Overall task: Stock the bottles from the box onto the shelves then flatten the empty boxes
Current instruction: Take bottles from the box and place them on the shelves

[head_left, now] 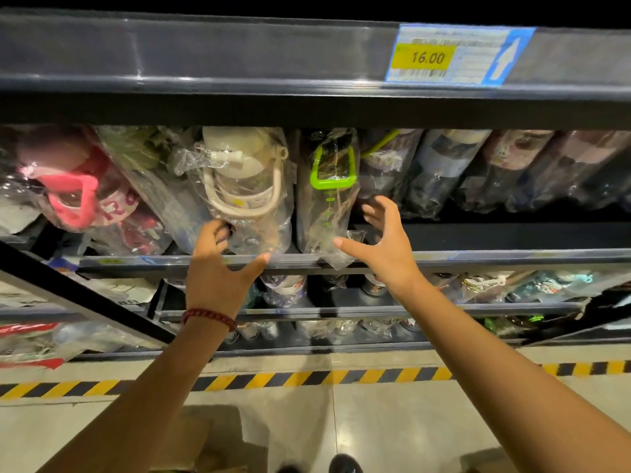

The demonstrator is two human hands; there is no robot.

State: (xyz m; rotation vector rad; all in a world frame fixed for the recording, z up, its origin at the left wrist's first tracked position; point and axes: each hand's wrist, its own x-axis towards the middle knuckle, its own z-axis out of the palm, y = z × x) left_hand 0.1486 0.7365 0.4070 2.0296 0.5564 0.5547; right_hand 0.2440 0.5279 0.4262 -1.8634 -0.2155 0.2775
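Bottles in loose clear bags stood crowded and tilted along the shelf [478, 257], and the risk lay in that crowding. The left hand [218, 268] had its fingers curled against the bagged base of the cream-handled bottle [246, 186], thumb spread along the shelf lip; whether it truly gripped the bottle or only the plastic I cannot tell. The right hand [382, 240] hovered with fingers spread and released, holding nothing, just beside the green-handled bottle [329, 192], whose bag hung over the edge. A pull on slack plastic instead of the body could probably have tipped either bottle forward off the lip. The pink-handled bottle [73, 196], leaning at left, might have slid too. Cardboard, likely the box [205, 442], lay on the floor below.
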